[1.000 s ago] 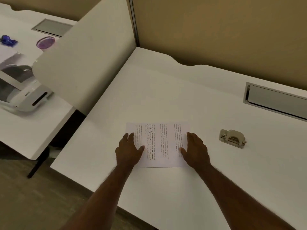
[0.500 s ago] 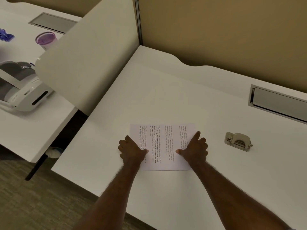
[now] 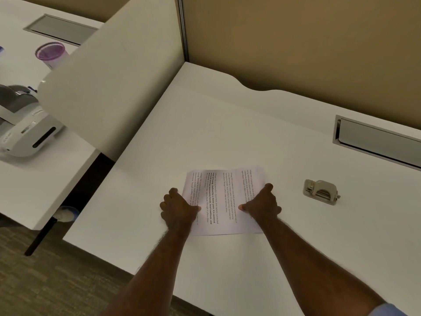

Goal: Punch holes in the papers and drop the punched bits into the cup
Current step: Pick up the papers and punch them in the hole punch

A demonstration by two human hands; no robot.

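A printed sheet of paper (image 3: 224, 201) lies on the white desk (image 3: 227, 124) in front of me. My left hand (image 3: 178, 208) grips its left edge, fingers curled and thumb on top. My right hand (image 3: 262, 202) grips the right edge the same way. A small metal hole punch (image 3: 321, 191) sits on the desk to the right of the paper, apart from both hands. A purple-rimmed cup (image 3: 50, 53) stands on the neighbouring desk at the far left, beyond a white divider.
A white divider panel (image 3: 109, 76) separates my desk from the left desk, which holds a white and grey device (image 3: 25, 131). A metal cable slot (image 3: 378, 140) is set into the desk at the right. A tan wall stands behind. Floor shows below left.
Both hands went from lying flat on the sheet to curling around its left and right edges. The camera view shifted slightly, bringing the cup lower in view.
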